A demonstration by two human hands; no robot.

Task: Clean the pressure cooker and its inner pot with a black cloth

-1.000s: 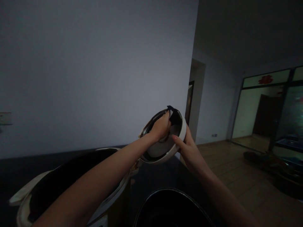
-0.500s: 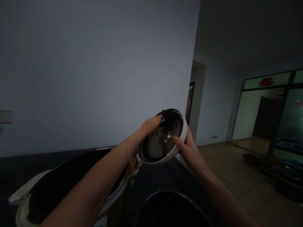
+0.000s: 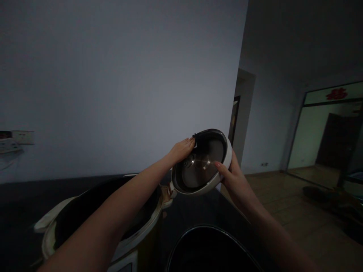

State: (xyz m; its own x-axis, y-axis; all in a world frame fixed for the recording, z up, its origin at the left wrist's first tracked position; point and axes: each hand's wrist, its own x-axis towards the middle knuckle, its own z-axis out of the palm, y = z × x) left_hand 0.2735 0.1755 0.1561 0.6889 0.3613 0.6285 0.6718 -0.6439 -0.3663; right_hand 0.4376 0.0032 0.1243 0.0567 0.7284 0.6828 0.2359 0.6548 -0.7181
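1. While my right hand (image 3: 236, 181) grips the lid (image 3: 202, 162) rim, raised above the dark worktop (image 3: 195, 206), my left hand (image 3: 181, 150) fingers pinch a dark cloth (image 3: 198, 140) at its top edge.
2. Loosening my right-hand grip could drop it onto the black pot (image 3: 210, 249) below.

The black inner pot (image 3: 210, 249) is cut off by the bottom edge, its inside too dark to tell.

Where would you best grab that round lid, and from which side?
By its white outer rim, from the two opposite sides. The lid stands tilted up on its hinge, shiny inner plate facing the camera, so both edges are free. That is how it is held now: the right hand wraps the right edge and the left hand sits on the upper left edge with a dark cloth.
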